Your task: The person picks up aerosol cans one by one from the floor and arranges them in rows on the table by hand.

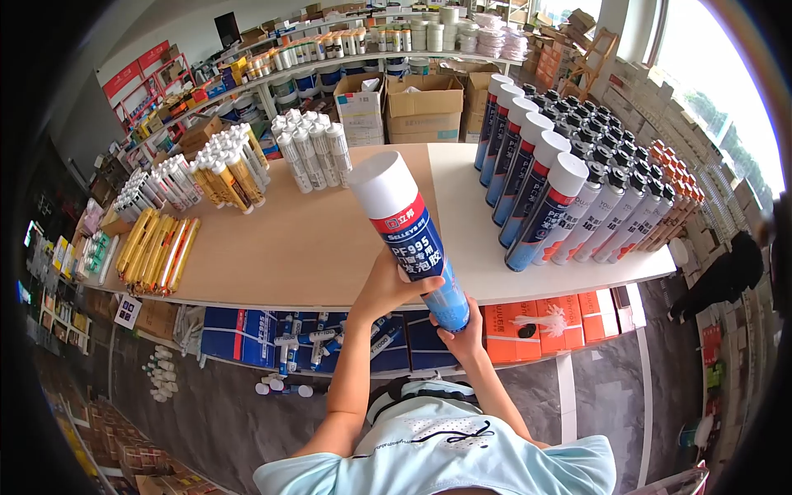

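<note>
A large foam sealant can (417,235) with a white cap and a blue label reading PF995 is held up over the front edge of the table, leaning with its top to the left. My left hand (384,289) wraps its middle, thumb across the front. Around the bottom end curl the fingers of my right hand (468,334). On the table's right side stands a row of matching white-capped cans (540,210). Pale cans with black tops (631,219) stand in rows just behind and right of them.
Sealant tubes (318,153) and yellow-wrapped packs (157,252) occupy the left of the table (313,247). Below it sit blue boxes (239,334) and orange boxes (511,330). Open cartons (425,107) are behind. A person in dark clothes (730,268) is at the far right.
</note>
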The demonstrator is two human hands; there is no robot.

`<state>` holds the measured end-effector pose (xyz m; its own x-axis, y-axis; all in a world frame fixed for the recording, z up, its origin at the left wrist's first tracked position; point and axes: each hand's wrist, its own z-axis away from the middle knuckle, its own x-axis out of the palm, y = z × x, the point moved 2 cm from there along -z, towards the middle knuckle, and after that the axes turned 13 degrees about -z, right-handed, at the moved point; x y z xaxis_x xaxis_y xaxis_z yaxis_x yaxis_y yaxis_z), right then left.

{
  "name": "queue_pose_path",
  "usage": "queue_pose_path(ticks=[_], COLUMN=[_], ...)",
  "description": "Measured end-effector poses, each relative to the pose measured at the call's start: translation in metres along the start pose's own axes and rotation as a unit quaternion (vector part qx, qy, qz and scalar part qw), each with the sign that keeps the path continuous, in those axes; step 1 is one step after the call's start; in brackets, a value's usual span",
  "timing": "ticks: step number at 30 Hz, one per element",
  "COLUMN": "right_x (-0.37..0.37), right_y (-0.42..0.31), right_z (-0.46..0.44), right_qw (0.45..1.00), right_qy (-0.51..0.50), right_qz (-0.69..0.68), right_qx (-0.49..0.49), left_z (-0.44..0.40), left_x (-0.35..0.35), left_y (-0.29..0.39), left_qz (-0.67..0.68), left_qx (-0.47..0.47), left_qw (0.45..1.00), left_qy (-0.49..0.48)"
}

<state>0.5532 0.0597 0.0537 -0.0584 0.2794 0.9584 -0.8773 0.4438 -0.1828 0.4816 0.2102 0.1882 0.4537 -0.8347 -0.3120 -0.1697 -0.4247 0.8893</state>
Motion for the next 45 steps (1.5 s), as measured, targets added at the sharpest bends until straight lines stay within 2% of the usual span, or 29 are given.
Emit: queue_pose_path(ticks=[1, 2, 4, 5, 6, 8, 10, 12, 14, 16, 18, 19, 20, 22, 24, 26, 28, 31, 37, 40, 43, 45], right_x=[-0.002, -0.003, 0.003, 0.004, 0.003, -0.007, -0.01, -0.009, -0.025, -0.033, -0.065, -0.064, -0.07, -0.063, -0.058, -0.049, -0.048, -0.047, -0.047, -0.046, -0.04, -0.05], right_y=[-0.005, -0.007, -0.008, -0.009, -0.009, -0.012, -0.013, -0.023, -0.03, -0.034, -0.046, -0.048, -0.053, -0.057, -0.059, -0.066, -0.072, -0.076, -0.074, -0.075, -0.078, -0.081], right_z=[0.002, 0.004, 0.008, 0.012, 0.014, 0.01, 0.004, -0.004, -0.02, -0.021, -0.031, -0.027, -0.028, -0.024, -0.032, -0.038, -0.048, -0.06, -0.075, -0.075, -0.072, -0.079], right_qw=[0.999, 0.998, 0.995, 0.993, 0.991, 0.994, 0.992, 0.988, 0.969, 0.957, 0.896, 0.861, 0.836, 0.784, 0.774, 0.685, 0.663, 0.654, 0.637, 0.645, 0.664, 0.65], right_qy=[0.02, 0.041, 0.069, 0.084, 0.099, 0.064, 0.034, 0.084, 0.161, 0.16, 0.142, 0.176, 0.178, 0.192, 0.154, 0.12, 0.106, 0.115, 0.079, 0.105, 0.117, 0.106], right_qz=[0.016, 0.03, 0.039, 0.038, 0.038, 0.036, 0.033, 0.066, 0.127, 0.16, 0.296, 0.336, 0.381, 0.481, 0.487, 0.59, 0.609, 0.617, 0.623, 0.628, 0.625, 0.636], right_qx=[-0.021, -0.041, -0.06, -0.07, -0.081, -0.087, -0.116, -0.108, -0.14, -0.18, -0.3, -0.34, -0.352, -0.342, -0.375, -0.409, -0.421, -0.423, -0.447, -0.422, -0.393, -0.402], left_z=[0.004, 0.01, 0.024, 0.03, 0.035, 0.036, 0.026, 0.009, -0.006, -0.02, -0.031, -0.037, -0.044, -0.055, -0.063, -0.072, -0.077, -0.081, -0.081, -0.076, -0.072, -0.064], left_x=[0.006, 0.015, 0.033, 0.044, 0.056, 0.071, 0.064, 0.068, 0.068, 0.069, 0.072, 0.074, 0.077, 0.08, 0.085, 0.092, 0.099, 0.103, 0.105, 0.107, 0.111, 0.116], left_y=[0.003, 0.001, -0.009, -0.015, -0.033, -0.045, -0.036, -0.06, -0.067, -0.07, -0.074, -0.077, -0.085, -0.093, -0.098, -0.099, -0.104, -0.104, -0.11, -0.117, -0.129, -0.141], left_qz=[-0.073, -0.073, -0.169, -0.067, -0.023, 0.005, -0.05, 0.001, -0.042, -0.078, -0.068, -0.057, -0.058, -0.143, -0.164, -0.211, -0.201, -0.169, -0.196, -0.215, -0.171, -0.17], left_qx=[0.037, 0.039, 0.037, 0.02, 0.014, 0.007, 0.019, 0.002, -0.006, 0.004, 0.03, 0.047, 0.054, 0.049, 0.054, 0.051, 0.065, 0.071, 0.056, 0.048, 0.034, 0.044], left_qw=[0.996, 0.996, 0.984, 0.997, 0.999, 0.997, 0.995, 0.997, 0.994, 0.99, 0.99, 0.989, 0.989, 0.983, 0.979, 0.972, 0.973, 0.98, 0.976, 0.973, 0.982, 0.981], left_qy=[0.022, 0.015, 0.04, 0.034, 0.041, 0.078, 0.08, 0.078, 0.101, 0.114, 0.119, 0.125, 0.124, 0.105, 0.109, 0.092, 0.091, 0.073, 0.071, 0.064, 0.071, 0.076])
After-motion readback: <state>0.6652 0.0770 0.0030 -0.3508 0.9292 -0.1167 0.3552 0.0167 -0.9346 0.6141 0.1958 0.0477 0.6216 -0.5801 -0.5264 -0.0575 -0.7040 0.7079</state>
